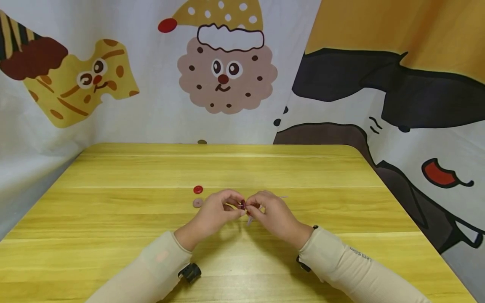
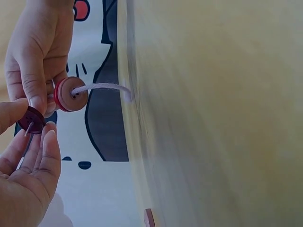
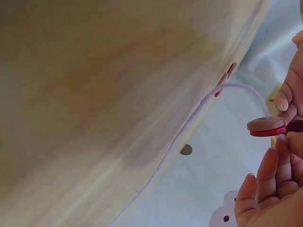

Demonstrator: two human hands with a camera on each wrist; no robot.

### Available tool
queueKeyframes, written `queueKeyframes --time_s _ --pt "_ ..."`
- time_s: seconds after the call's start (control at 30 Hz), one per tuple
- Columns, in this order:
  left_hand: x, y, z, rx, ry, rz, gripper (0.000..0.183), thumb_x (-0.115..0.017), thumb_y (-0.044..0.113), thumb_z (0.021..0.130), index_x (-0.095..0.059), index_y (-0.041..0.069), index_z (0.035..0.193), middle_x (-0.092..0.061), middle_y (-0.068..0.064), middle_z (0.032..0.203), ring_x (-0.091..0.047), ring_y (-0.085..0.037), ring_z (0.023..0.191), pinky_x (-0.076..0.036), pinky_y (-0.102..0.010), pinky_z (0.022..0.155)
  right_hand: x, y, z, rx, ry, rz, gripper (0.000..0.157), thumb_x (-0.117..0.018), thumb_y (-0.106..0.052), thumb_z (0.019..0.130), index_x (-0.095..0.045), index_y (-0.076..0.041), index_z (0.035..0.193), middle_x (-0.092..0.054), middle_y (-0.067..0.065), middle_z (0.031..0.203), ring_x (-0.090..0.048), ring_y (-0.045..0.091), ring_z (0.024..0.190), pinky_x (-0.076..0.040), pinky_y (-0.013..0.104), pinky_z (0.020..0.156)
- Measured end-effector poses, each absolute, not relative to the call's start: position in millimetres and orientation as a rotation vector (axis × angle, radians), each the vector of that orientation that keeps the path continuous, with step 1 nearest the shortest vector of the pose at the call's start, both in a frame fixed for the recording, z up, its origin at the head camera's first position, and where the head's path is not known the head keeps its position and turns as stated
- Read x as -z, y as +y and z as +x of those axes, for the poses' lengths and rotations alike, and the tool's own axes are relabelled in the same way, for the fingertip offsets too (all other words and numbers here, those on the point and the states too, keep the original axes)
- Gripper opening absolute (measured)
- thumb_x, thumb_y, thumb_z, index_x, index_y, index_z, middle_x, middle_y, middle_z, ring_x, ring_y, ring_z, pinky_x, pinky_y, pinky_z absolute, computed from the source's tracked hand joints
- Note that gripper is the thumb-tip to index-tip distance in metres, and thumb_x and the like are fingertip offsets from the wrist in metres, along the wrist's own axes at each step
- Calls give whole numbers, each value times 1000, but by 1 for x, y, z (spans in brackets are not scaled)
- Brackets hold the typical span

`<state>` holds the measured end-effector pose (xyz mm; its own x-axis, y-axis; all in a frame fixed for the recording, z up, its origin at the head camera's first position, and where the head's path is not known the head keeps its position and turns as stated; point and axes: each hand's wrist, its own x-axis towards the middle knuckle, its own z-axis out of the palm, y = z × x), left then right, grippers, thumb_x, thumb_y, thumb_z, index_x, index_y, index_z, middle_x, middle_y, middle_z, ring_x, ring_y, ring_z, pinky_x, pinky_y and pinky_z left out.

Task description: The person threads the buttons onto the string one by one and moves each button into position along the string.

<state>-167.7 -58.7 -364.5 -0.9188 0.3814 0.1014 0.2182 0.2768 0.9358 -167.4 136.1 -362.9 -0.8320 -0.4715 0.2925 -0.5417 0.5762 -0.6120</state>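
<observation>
Between thumb and fingertips, my left hand (image 1: 221, 209) holds a dark maroon button (image 2: 32, 120) on edge. A short end of string pokes out of its face. My right hand (image 1: 274, 215) pinches at the string right beside that button, its fingertips close to the left ones. Strung on the pale lilac string (image 3: 163, 160) are a pink button (image 2: 75, 93) and a red button (image 3: 267, 133), face to face by the right hand. From them the string curves down to the table. Part of the maroon button is hidden by fingers in the right wrist view.
On the wooden table (image 1: 125, 210), left of the hands, lie a loose red button (image 1: 198, 189) and a pinkish four-hole button (image 1: 197, 203). A printed curtain (image 1: 147, 122) hangs right behind the table's far edge.
</observation>
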Motion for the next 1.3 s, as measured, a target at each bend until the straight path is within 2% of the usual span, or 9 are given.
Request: queueKeyframes --time_s 0.27,0.47,0.6,0.77,1.0,1.17,1.3 --pt "362 -56 -167 -1725 2378 551 21 -70 3 87 -64 2 108 -68 -7 100 -63 -21 95 -53 -29 76 362 137 -168 -1134 -2697 862 6 -66 -10 91 -69 -15 93 -62 -7 89 -55 9 83 -49 27 68" --pt "362 -55 -166 -1730 2379 541 22 -70 2 87 -64 2 108 -68 -7 100 -63 -22 95 -53 -30 77 363 137 -169 -1219 -2714 829 6 -66 -10 92 -69 -13 96 -62 -6 88 -57 9 81 -50 24 65" --pt "362 -55 -166 -1732 2387 549 22 -70 2 87 -64 1 108 -68 -7 100 -63 -22 95 -53 -30 78 364 136 -169 -1263 -2733 800 7 -65 -10 92 -67 -11 99 -63 -6 86 -59 10 80 -52 23 64" --pt "362 -55 -166 -1732 2384 548 22 -70 3 87 -64 2 108 -68 -7 100 -63 -21 95 -53 -28 77 363 136 -169 -1243 -2725 800 2 -66 -11 92 -67 -12 93 -62 -7 86 -57 10 81 -51 24 65" --pt "362 -56 -167 -1732 2397 568 20 -70 4 87 -64 2 107 -68 -7 100 -64 -21 95 -53 -27 76 362 136 -168 -1188 -2669 885 6 -68 -8 90 -69 -14 91 -63 -5 89 -57 10 85 -52 35 74" --pt "363 -57 -168 -1736 2410 564 20 -70 3 87 -64 2 106 -68 -7 100 -64 -21 95 -53 -27 76 364 137 -169 -1188 -2630 928 6 -67 -8 91 -70 -12 94 -63 -4 89 -57 9 83 -52 30 72" --pt "361 -57 -167 -1732 2421 507 22 -71 3 86 -64 2 107 -69 -6 99 -65 -20 91 -54 -28 75 365 137 -170 -1187 -2614 953 7 -66 -10 92 -71 -11 98 -63 -2 90 -57 9 84 -52 31 73"
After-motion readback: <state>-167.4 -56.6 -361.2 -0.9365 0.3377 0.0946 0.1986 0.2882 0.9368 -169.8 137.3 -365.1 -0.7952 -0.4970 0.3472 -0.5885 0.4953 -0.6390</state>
